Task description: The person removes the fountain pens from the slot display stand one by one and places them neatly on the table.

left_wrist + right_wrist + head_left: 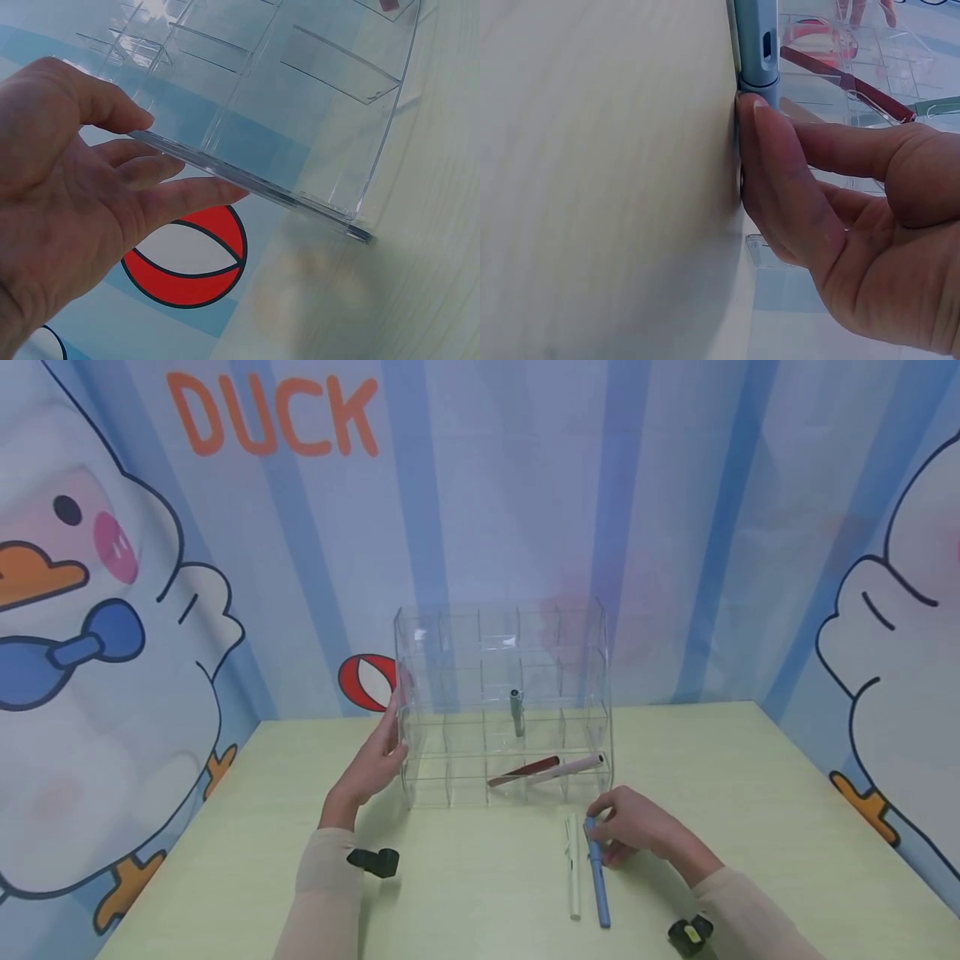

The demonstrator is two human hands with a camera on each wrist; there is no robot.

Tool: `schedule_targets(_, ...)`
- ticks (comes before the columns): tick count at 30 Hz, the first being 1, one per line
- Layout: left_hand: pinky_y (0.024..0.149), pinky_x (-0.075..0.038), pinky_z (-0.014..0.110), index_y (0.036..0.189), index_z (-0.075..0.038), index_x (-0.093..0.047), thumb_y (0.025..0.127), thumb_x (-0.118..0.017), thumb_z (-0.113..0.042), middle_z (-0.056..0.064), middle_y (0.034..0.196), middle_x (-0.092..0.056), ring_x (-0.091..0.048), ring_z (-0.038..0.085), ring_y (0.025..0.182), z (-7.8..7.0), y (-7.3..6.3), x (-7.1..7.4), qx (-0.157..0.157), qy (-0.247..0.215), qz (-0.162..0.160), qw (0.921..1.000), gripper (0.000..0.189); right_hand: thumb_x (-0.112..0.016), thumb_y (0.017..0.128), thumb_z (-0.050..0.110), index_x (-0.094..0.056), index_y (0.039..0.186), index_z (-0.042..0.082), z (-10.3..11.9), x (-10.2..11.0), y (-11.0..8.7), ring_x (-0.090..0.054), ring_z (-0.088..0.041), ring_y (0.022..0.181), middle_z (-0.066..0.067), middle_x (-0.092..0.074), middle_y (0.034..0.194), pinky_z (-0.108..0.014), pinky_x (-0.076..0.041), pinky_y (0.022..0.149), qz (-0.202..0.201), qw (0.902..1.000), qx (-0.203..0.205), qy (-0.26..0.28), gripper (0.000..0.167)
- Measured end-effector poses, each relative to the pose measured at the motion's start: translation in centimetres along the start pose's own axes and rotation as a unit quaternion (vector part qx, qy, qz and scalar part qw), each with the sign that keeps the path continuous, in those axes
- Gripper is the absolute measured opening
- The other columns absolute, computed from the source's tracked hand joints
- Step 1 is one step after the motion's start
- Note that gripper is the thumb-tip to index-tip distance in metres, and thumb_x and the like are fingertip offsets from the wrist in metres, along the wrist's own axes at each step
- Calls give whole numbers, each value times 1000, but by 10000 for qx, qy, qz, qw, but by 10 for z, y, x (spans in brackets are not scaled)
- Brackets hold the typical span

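A clear plastic compartment rack [465, 703] stands upright at the back of the table. My left hand [372, 764] grips its left side panel, thumb on one face and fingers on the other, as the left wrist view shows along the panel edge [255, 184]. My right hand [633, 828] pinches the upper part of a blue pen [600, 889] that lies in front of the rack's right corner. Beside it on the left lies a whitish pen [573, 872]. Inside the rack, a green pen [517, 713] leans in a middle compartment; a dark red pen [522, 772] and a pale pink pen [573, 767] slant lower down.
The pale wood-grain table [465, 893] meets a blue striped backdrop [510, 485] just behind the rack. Cartoon ducks and a red and white ball [366, 683] are printed on it. Each wrist wears a small black camera [375, 862].
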State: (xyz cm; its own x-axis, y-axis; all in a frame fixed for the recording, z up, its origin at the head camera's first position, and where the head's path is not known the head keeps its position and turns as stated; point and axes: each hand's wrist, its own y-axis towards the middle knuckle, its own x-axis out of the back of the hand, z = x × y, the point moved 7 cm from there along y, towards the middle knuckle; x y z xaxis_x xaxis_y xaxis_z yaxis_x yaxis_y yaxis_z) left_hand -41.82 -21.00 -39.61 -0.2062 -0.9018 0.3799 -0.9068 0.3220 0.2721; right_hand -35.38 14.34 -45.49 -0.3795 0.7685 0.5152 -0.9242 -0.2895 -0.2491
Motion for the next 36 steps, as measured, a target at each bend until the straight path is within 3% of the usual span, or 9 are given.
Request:
schedule_targets(11,112,-26,55,159,-41,5,101,-38,6,-2,167,3,-11,35,151,-2,1,0,-38,-21,-13,10000,86,-65,90,1,-55,130,-15,5,14,-6,-70,-29,65,-16,-67,91,-40,-59,58,-81,9999,90,66,44)
schedule_targets(17,111,-27,56,160,-36,8,102,-38,7,2,168,5,-11,38,150,0,1,0,-19,37,-16,10000,86,-65,93,4,-53,132,-14,14,27,-13,-70,-27,68,-19,-68,99,-40,-59,60,-163,9998,137,-27,45)
schedule_targets(25,112,-25,58,159,-40,6,100,-39,7,-1,168,3,-11,35,151,-2,2,0,20,7,-16,10000,88,-63,95,6,-48,136,-15,33,41,-29,-70,-31,76,-25,-67,108,-42,-59,64,-143,9990,432,50,49)
schedule_targets(31,111,-26,60,159,-43,5,101,-40,7,-1,168,1,-11,34,151,-1,3,1,65,-29,-32,10000,88,-62,97,10,-51,136,-11,56,47,-34,-71,-29,84,-19,-65,107,-41,-59,67,-442,9938,1016,33,46)
schedule_targets(36,106,-32,64,159,-42,5,101,-39,7,0,168,2,-9,36,151,-4,-1,0,138,-112,-12,9998,88,-63,97,9,-58,131,-6,81,48,-36,-70,-30,95,-18,-64,112,-37,-59,68,-1167,9744,1920,-92,37)
